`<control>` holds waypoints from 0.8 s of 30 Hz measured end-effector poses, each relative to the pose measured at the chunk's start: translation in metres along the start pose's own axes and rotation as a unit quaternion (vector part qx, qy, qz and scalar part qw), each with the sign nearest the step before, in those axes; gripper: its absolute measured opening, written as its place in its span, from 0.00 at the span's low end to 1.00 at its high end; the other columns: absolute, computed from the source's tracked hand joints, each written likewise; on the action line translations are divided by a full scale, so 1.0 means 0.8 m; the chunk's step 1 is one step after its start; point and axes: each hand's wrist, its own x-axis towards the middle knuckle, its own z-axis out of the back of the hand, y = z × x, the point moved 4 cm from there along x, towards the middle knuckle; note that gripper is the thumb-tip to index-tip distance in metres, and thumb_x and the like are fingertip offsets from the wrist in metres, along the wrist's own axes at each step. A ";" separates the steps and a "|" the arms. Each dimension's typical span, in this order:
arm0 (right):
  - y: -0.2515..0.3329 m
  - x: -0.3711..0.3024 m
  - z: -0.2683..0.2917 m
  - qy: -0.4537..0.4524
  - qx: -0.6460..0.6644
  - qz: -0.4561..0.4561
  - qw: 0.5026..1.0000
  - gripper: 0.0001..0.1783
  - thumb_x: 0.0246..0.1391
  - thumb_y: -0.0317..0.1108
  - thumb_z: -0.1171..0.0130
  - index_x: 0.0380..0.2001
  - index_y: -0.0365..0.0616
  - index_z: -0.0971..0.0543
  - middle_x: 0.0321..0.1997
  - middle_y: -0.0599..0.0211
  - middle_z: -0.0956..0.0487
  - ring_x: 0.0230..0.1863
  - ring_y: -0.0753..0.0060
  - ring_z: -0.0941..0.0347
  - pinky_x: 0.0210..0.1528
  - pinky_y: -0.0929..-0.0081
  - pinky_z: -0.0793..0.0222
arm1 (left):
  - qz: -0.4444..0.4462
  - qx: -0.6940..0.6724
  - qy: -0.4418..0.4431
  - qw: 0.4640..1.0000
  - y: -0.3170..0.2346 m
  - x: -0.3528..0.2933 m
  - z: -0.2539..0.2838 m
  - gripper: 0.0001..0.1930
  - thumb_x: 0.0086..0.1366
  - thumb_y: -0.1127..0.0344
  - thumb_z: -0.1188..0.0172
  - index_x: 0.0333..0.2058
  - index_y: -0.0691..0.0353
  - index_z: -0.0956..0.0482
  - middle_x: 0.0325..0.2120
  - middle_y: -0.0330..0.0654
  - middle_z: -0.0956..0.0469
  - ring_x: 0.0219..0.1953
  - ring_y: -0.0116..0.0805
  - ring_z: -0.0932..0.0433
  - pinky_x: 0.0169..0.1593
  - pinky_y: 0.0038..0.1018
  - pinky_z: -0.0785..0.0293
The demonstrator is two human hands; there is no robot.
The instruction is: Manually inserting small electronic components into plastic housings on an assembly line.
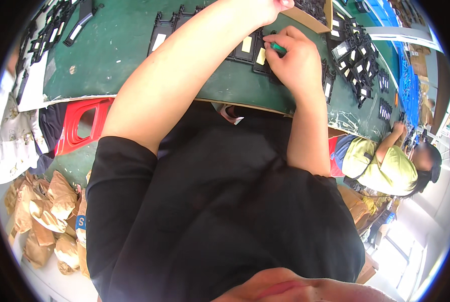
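Note:
My right hand (298,60) is closed around a small green tool (278,48), perhaps a handle; its working end is hidden by the fingers. It rests over a row of black plastic frames with pale labels, next to one black frame (259,59). My left arm crosses above the row, and my left hand (269,9) is beside a cardboard box (313,21) holding small dark parts. The upper edge of the picture cuts off most of that hand, so its grip is unclear. Another black frame (158,40) lies left of my forearm.
A pile of black parts (355,63) covers the green table (104,60) at right. More black strips (48,32) lie far left. A red stool (86,121) stands below the table edge, near brown paper bags (48,211). Another person (381,166) works at right.

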 end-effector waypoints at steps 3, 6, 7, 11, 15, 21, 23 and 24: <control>0.002 -0.003 0.003 0.007 -0.018 0.002 1.000 0.12 0.46 0.34 0.33 0.36 0.54 0.10 0.34 0.71 0.20 0.34 0.60 0.19 0.38 0.63 0.22 | 0.002 -0.009 0.020 1.000 0.001 0.002 0.001 0.13 0.68 0.55 0.47 0.24 0.50 0.29 0.13 0.29 0.40 0.14 0.27 0.43 0.22 0.29 0.43; 0.005 -0.005 0.004 0.006 -0.016 0.021 1.000 0.11 0.50 0.31 0.33 0.38 0.49 0.10 0.32 0.70 0.21 0.29 0.63 0.22 0.35 0.66 0.25 | 0.005 -0.001 0.011 1.000 0.002 0.002 -0.001 0.13 0.68 0.55 0.47 0.24 0.51 0.29 0.13 0.29 0.40 0.14 0.27 0.43 0.23 0.28 0.43; 0.005 -0.005 0.004 -0.001 -0.016 0.025 1.000 0.11 0.50 0.31 0.33 0.38 0.49 0.10 0.32 0.69 0.21 0.29 0.62 0.22 0.35 0.66 0.25 | 0.010 0.003 0.008 1.000 0.003 0.002 -0.002 0.13 0.68 0.55 0.47 0.24 0.51 0.29 0.13 0.29 0.40 0.14 0.27 0.43 0.23 0.28 0.43; 0.004 -0.006 0.005 -0.006 -0.013 0.029 0.999 0.12 0.49 0.31 0.34 0.38 0.50 0.10 0.32 0.69 0.20 0.30 0.62 0.21 0.35 0.67 0.25 | 0.032 0.010 0.000 0.999 0.006 -0.001 -0.004 0.14 0.68 0.55 0.47 0.25 0.51 0.29 0.13 0.29 0.40 0.14 0.27 0.42 0.24 0.29 0.43; 0.004 -0.006 0.009 -0.008 -0.012 0.035 0.999 0.12 0.48 0.30 0.34 0.38 0.50 0.10 0.32 0.69 0.19 0.30 0.60 0.21 0.36 0.67 0.25 | 0.050 0.016 -0.005 0.999 0.009 -0.001 -0.004 0.14 0.69 0.54 0.47 0.25 0.52 0.28 0.14 0.30 0.39 0.16 0.28 0.41 0.25 0.30 0.41; -0.001 -0.004 0.047 -0.148 0.119 0.109 0.976 0.08 0.45 0.24 0.34 0.32 0.43 0.15 0.29 0.63 0.19 0.29 0.63 0.21 0.32 0.71 0.26 | 0.076 0.039 -0.021 0.996 0.012 -0.005 -0.007 0.19 0.71 0.48 0.49 0.31 0.57 0.25 0.24 0.38 0.27 0.27 0.37 0.27 0.37 0.34 0.27; 0.000 -0.007 0.065 -0.211 0.141 0.050 0.966 0.06 0.48 0.25 0.34 0.33 0.43 0.15 0.30 0.63 0.18 0.30 0.66 0.20 0.33 0.72 0.26 | 0.143 -0.009 -0.012 0.990 0.017 -0.022 -0.027 0.22 0.71 0.45 0.50 0.38 0.61 0.24 0.34 0.47 0.21 0.38 0.45 0.20 0.46 0.39 0.23; -0.001 -0.006 0.072 -0.216 0.104 0.039 0.970 0.05 0.51 0.26 0.32 0.34 0.45 0.14 0.34 0.65 0.16 0.32 0.66 0.19 0.34 0.72 0.24 | 0.160 -0.010 0.016 0.987 0.019 -0.024 -0.031 0.26 0.72 0.42 0.50 0.43 0.64 0.25 0.40 0.53 0.19 0.44 0.49 0.19 0.49 0.42 0.23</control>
